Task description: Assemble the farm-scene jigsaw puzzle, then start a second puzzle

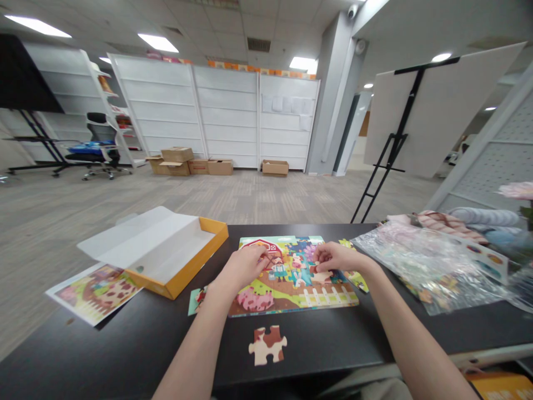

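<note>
A colourful farm puzzle (287, 300) lies on the dark table (333, 339), with a red barn, a pink pig and a white fence on it. My left hand (249, 261) rests over the puzzle's left part by the barn, fingers bent together; whatever is under its fingertips is hidden. Over the right part, my right hand (335, 257) pinches a brown and cream puzzle piece (321, 273) low against the picture. Nearer to me, a loose brown and cream piece (268, 345) lies by itself. More pieces (357, 279) lie at the puzzle's right edge.
An open yellow box (189, 272) stands at the left, beside a printed picture sheet (97, 291). Clear plastic bags (433, 266) and rolled cloths (485, 216) cover the table's right side. Part of another piece (194, 301) shows beside my left forearm.
</note>
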`<state>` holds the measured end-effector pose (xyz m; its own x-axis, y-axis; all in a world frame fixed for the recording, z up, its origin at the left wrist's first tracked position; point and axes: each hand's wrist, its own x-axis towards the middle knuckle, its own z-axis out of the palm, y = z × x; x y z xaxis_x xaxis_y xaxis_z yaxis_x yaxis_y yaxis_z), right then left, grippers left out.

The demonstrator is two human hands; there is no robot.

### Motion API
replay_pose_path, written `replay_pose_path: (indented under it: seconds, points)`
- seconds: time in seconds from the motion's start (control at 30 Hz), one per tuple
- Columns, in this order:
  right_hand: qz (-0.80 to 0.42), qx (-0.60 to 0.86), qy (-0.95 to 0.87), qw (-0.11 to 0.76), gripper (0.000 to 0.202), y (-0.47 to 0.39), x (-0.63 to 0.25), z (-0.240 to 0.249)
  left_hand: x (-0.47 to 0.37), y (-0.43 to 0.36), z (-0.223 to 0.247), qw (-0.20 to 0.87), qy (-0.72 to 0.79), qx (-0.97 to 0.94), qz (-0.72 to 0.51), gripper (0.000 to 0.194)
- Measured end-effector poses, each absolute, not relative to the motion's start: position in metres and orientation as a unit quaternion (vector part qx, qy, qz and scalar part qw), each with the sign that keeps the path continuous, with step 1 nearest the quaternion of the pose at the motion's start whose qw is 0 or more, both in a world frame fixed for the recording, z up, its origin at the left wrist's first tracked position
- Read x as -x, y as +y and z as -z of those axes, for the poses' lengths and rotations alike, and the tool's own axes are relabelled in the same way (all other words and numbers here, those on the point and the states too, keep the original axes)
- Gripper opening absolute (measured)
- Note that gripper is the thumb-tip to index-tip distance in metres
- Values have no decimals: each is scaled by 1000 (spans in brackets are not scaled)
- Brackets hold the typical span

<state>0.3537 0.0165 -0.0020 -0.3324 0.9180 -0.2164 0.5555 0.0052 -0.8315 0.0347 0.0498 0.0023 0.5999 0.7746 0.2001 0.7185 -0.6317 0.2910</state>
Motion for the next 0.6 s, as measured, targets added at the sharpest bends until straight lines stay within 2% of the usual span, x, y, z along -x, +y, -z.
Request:
replay_pose_path:
  seconds: [0.37, 0.6]
  points:
    - [-356, 549, -735, 180, 31, 15, -355, -1, -33, 50, -2, 113, 425, -883, -163, 22]
    - [-414, 548, -715, 132, 36, 13, -354, 0, -32, 51, -4, 131, 423, -876, -190, 19]
